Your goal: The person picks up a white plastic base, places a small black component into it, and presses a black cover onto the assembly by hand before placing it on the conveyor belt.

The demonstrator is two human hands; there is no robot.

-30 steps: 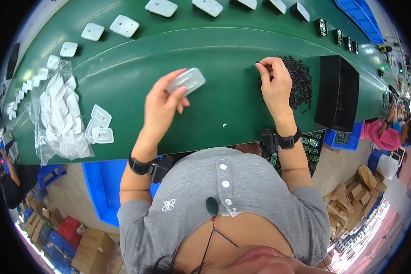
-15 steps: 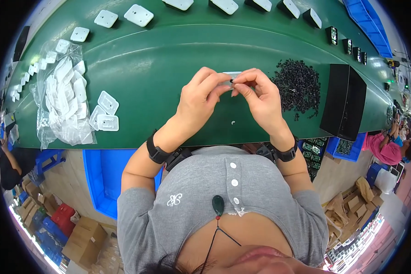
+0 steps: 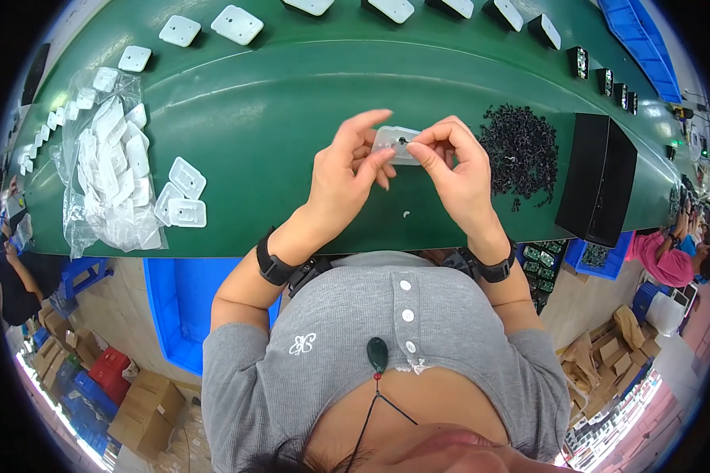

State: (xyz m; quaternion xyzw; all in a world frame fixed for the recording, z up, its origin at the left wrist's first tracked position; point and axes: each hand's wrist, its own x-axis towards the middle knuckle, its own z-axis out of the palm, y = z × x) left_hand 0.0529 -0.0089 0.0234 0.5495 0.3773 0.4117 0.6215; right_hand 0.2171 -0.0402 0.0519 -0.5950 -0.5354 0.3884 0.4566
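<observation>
Between my hands is a translucent white plastic cover (image 3: pixel 388 136), rectangular with rounded corners. My left hand (image 3: pixel 341 172) grips its left edge with thumb and lower fingers, while the index finger is lifted off. My right hand (image 3: pixel 457 169) closes thumb and forefinger on a small black part (image 3: pixel 403 141) at the cover's middle. The fingertips hide much of that part. To the right of my right hand lies a heap of small black parts (image 3: pixel 519 150). Three similar loose covers (image 3: pixel 187 212) lie on the left, beside a clear plastic bag (image 3: pixel 114 169) full of covers.
The green table (image 3: pixel 268 158) carries a row of white-topped black housings (image 3: pixel 506 14) along its far side. A black box (image 3: pixel 596 177) stands right of the heap. Blue bins (image 3: pixel 173 315) sit below the near edge. A tiny white scrap (image 3: pixel 406 214) lies near me.
My left index finger has lifted away from the small black part, and the left hand has shifted to the cover's edge. More of the cover now shows. The right hand still pinches the part.
</observation>
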